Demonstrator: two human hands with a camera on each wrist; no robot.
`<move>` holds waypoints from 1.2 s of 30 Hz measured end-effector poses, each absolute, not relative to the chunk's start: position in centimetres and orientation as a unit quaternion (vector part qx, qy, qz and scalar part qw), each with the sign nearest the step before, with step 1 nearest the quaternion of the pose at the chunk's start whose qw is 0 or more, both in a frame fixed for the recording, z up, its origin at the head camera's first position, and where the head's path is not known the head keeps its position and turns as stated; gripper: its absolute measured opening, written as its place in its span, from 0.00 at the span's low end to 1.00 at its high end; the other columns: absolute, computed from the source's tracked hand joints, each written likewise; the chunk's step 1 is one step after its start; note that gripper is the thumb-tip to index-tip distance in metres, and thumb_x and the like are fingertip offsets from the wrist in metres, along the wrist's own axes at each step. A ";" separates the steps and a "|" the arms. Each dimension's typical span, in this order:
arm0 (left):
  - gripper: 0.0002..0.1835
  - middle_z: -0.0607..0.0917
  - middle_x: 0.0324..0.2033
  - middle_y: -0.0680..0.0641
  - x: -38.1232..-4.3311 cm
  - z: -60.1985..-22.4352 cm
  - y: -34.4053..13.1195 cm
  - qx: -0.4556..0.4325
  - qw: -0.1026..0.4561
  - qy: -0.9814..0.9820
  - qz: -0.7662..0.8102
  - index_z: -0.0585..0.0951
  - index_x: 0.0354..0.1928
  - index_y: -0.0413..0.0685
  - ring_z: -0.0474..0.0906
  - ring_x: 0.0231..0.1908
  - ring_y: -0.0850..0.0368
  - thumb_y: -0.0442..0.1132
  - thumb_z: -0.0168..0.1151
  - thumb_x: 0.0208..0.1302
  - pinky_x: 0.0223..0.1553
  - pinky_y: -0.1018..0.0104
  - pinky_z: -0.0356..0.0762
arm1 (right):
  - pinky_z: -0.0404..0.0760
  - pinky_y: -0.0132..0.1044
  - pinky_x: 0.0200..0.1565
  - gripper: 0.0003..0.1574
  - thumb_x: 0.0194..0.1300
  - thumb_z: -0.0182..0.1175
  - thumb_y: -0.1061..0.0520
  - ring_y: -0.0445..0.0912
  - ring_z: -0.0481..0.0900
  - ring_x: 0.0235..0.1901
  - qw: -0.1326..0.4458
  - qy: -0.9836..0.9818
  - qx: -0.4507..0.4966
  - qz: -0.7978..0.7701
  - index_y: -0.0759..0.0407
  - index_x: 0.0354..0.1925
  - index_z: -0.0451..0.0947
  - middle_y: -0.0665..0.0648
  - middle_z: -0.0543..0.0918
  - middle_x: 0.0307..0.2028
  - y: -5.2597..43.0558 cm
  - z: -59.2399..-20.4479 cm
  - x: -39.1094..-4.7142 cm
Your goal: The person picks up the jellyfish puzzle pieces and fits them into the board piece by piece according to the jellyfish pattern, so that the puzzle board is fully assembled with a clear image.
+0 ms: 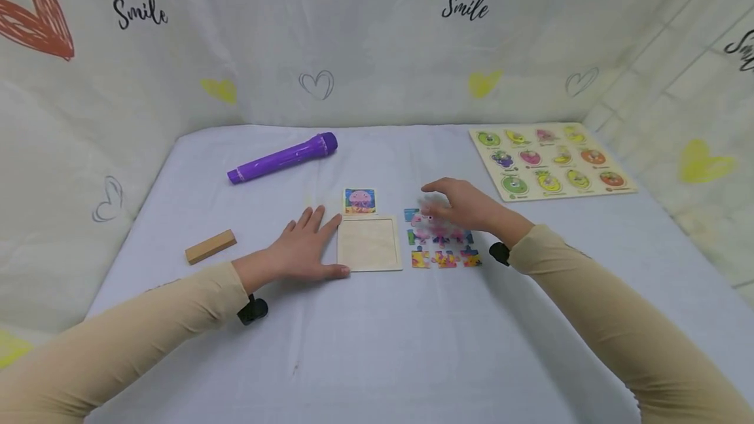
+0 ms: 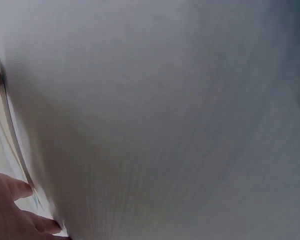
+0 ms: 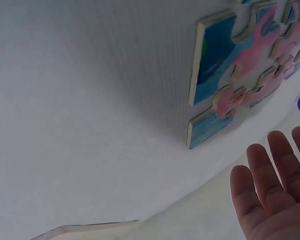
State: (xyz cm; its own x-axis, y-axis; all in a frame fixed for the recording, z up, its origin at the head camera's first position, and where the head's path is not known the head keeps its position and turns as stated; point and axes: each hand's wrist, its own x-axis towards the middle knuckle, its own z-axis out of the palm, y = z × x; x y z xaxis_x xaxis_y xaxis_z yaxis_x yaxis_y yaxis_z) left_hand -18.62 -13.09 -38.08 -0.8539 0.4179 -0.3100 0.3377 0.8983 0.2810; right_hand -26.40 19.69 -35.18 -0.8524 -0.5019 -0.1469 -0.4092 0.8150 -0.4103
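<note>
A shallow square wooden puzzle tray [image 1: 368,245], bare inside, lies mid-table in the head view. My left hand [image 1: 306,250] rests at its left side with fingers spread, thumb and forefinger touching the tray's edge. Loose jigsaw pieces [image 1: 446,259] with a pink and blue picture lie in rows to the right of the tray. Over their upper part hovers my right hand [image 1: 462,205], fingers extended and holding nothing, partly hiding them. The right wrist view shows its straight fingers [image 3: 257,175] apart from the pieces [image 3: 212,60]. A small picture card [image 1: 360,201] touches the tray's far edge.
A purple toy microphone [image 1: 283,159] lies at the back left. Nearer, on the left, is a wooden block [image 1: 210,247]. A fruit puzzle board [image 1: 550,162] lies at the back right. A patterned curtain [image 1: 377,38] hangs behind the white-covered table [image 1: 365,352].
</note>
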 end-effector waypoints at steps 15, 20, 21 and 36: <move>0.58 0.44 0.80 0.30 -18.0 -38.3 -12.9 0.199 0.173 0.959 0.101 0.49 0.82 0.47 0.38 0.80 0.29 0.72 0.61 0.62 0.74 0.28 0.48 | 0.79 0.49 0.55 0.20 0.65 0.72 0.49 0.52 0.79 0.49 0.112 0.940 -0.297 -0.128 0.60 0.50 0.85 0.58 0.84 0.47 17.5 -37.4 -27.5; 0.58 0.44 0.80 0.31 -18.0 -38.2 -12.8 0.196 0.171 0.961 0.097 0.49 0.82 0.47 0.39 0.80 0.29 0.72 0.61 0.62 0.74 0.28 0.48 | 0.78 0.49 0.56 0.20 0.64 0.73 0.51 0.52 0.77 0.48 0.114 0.945 -0.279 -0.128 0.60 0.49 0.83 0.58 0.83 0.46 17.1 -37.0 -27.2; 0.58 0.44 0.80 0.31 -18.0 -38.2 -12.9 0.196 0.170 0.961 0.097 0.50 0.82 0.48 0.39 0.80 0.29 0.72 0.61 0.62 0.74 0.28 0.48 | 0.79 0.49 0.56 0.20 0.64 0.73 0.51 0.52 0.77 0.48 0.115 0.945 -0.276 -0.130 0.61 0.49 0.82 0.58 0.83 0.47 16.9 -36.9 -27.2; 0.57 0.44 0.80 0.31 -18.2 -38.0 -13.0 0.194 0.173 0.961 0.098 0.49 0.82 0.47 0.39 0.80 0.29 0.71 0.61 0.63 0.74 0.29 0.48 | 0.79 0.45 0.52 0.10 0.67 0.68 0.62 0.48 0.80 0.42 0.142 0.922 -0.246 -0.263 0.57 0.43 0.76 0.55 0.85 0.41 16.2 -36.6 -26.7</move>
State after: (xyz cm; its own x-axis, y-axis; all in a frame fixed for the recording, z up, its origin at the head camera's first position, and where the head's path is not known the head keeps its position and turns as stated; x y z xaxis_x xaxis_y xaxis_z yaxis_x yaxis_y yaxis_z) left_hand -18.17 -13.02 -38.04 -0.8648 0.4068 -0.2943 0.3390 0.9054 0.2555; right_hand -26.74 16.17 -36.61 -0.8387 -0.5281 -0.1328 -0.3786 0.7409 -0.5547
